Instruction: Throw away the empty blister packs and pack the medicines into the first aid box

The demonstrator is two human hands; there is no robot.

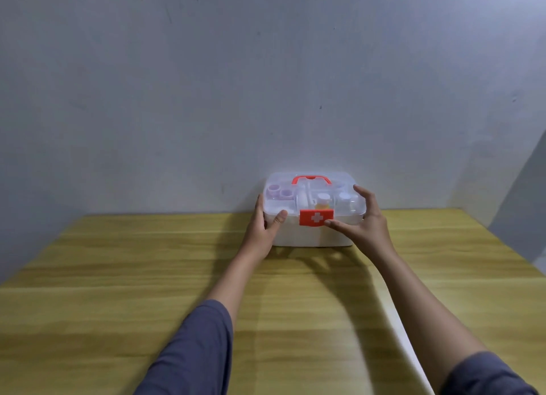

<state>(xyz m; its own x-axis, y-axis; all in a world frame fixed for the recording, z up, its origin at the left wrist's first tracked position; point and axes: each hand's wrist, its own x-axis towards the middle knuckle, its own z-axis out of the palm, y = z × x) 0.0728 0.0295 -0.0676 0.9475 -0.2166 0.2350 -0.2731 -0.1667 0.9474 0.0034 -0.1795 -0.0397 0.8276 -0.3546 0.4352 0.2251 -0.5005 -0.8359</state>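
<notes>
A white first aid box (pixel 298 236) with a clear closed lid, a red handle (pixel 310 178) and a red latch with a white cross (pixel 316 217) stands at the far edge of the wooden table, against the wall. Small bottles and jars show through the lid. My left hand (pixel 261 226) grips the box's left end, thumb on the front. My right hand (pixel 365 217) wraps its right end, fingers over the lid's corner and thumb near the latch. No blister packs are in view.
The wooden table (pixel 147 291) spreads toward me from a grey-white wall (pixel 266 84). A white edge (pixel 410 344) runs beside my right forearm near the table's front right.
</notes>
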